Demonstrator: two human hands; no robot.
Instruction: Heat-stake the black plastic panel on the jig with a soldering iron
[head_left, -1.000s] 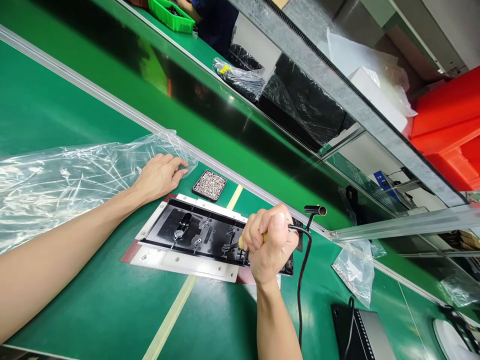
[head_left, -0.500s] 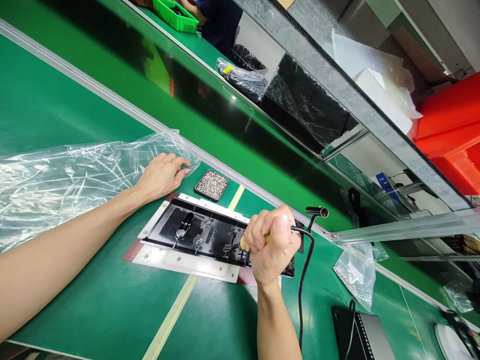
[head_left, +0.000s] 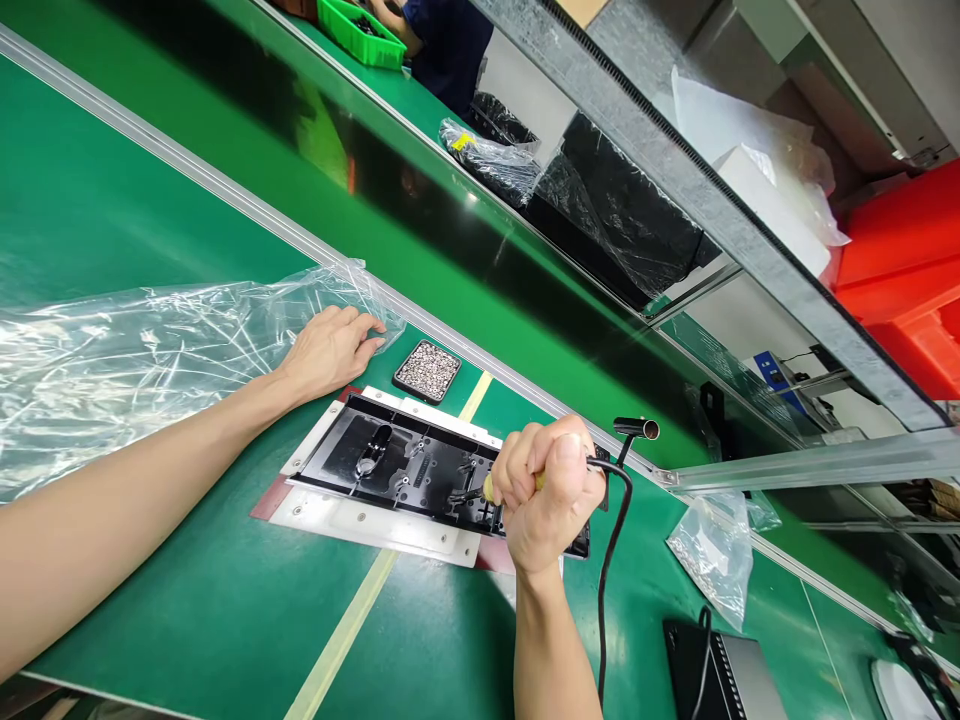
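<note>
Plainly, the head view shows my right hand with fingers clenched around a yellow-handled tool, over the black panel lying in a white fixture on the desk. My left hand lies by clear plastic, fingers curled; whether they grip, I cannot tell.

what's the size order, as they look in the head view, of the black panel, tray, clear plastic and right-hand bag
Largest to smallest:
1. clear plastic, cut off by the frame
2. black panel, partly hidden
3. bag
4. tray
</note>
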